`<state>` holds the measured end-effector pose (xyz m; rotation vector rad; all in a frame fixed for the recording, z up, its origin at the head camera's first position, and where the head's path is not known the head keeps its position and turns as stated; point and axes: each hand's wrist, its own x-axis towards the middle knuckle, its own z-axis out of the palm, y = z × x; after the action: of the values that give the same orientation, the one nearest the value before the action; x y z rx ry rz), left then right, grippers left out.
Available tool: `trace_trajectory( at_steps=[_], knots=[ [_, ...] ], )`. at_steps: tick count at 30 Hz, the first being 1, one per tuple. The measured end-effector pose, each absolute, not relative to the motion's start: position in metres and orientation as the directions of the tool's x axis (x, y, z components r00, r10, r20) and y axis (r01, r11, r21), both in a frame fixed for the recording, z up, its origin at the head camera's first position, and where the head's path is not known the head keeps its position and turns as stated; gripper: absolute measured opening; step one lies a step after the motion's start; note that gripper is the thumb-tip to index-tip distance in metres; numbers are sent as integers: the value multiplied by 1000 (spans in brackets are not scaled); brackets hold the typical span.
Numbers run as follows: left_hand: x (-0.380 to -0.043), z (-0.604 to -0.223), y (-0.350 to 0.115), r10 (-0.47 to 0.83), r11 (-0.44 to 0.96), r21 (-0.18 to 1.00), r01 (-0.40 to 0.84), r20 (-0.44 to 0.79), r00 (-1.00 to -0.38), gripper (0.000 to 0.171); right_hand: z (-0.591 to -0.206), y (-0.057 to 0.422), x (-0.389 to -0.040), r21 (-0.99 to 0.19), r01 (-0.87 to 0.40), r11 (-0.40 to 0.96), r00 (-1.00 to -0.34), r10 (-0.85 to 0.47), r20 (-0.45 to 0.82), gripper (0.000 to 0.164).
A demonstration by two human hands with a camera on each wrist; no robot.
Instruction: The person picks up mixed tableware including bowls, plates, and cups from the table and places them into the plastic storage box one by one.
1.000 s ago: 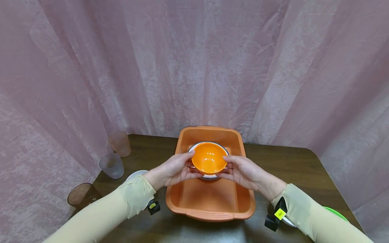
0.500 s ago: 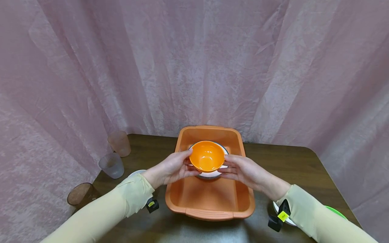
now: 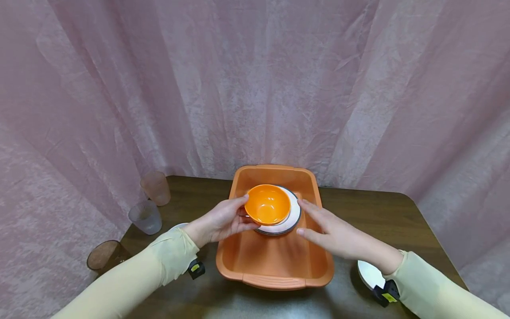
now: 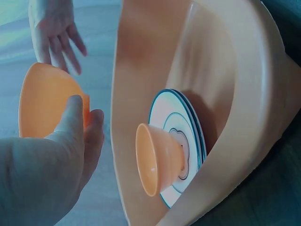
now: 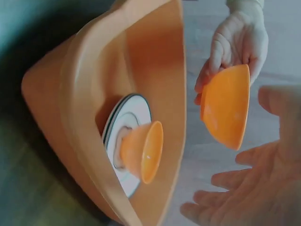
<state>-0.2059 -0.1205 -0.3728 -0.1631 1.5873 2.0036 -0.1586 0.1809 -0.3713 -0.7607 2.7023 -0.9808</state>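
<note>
My left hand (image 3: 219,221) holds an orange bowl (image 3: 268,204) by its left side, thumb at the rim and fingers under it, raised above the terracotta-coloured basin (image 3: 275,266). To the right of the bowl, my right hand (image 3: 336,235) is spread with straight fingers, apart from it. Inside the basin lie stacked white plates (image 3: 294,218) with dark rims. On them stands a smaller orange bowl (image 4: 164,162), seen in both wrist views but hidden by the held bowl in the head view.
Along the table's left side stand a pinkish tumbler (image 3: 156,188), a frosted tumbler (image 3: 145,217) and a brown glass (image 3: 106,258). A white dish (image 3: 369,274) sits right of the basin, partly under my right wrist. Behind hangs a pink curtain (image 3: 271,88).
My right hand has let go of the orange bowl, opened its fingers and drawn back to the right. My left hand has shifted slightly left with the bowl, uncovering more of the plates.
</note>
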Motion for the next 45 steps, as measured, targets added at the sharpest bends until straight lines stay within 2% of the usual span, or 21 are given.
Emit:
trace_trajectory(
  at_steps=[8,13,25,31,39,45],
  knots=[
    [-206,-373,-123,366,-144,852,-504,-428,-827,53,-371,184,-143,-243,-639,730,-768,-623,147,87],
    [-208,-373,-124,363,-142,852,-503,-428,-828,53,-370,184,-140,-105,-699,707,-713,-678,181,88],
    [-220,-375,-124,337,-101,867,-489,-432,-836,51,-370,182,-139,-70,-720,690,-690,-702,179,86],
    [-237,-374,-120,312,-63,876,-478,-438,-843,50,-367,182,-145,-85,-711,698,-701,-697,151,87],
    [-271,-379,-110,245,46,891,-451,-448,-860,50,-365,179,-157,-119,-682,722,-731,-672,114,86],
    [-289,-383,-106,214,258,892,-372,-428,-878,50,-368,177,-163,-131,-661,739,-750,-655,95,88]
  ],
)
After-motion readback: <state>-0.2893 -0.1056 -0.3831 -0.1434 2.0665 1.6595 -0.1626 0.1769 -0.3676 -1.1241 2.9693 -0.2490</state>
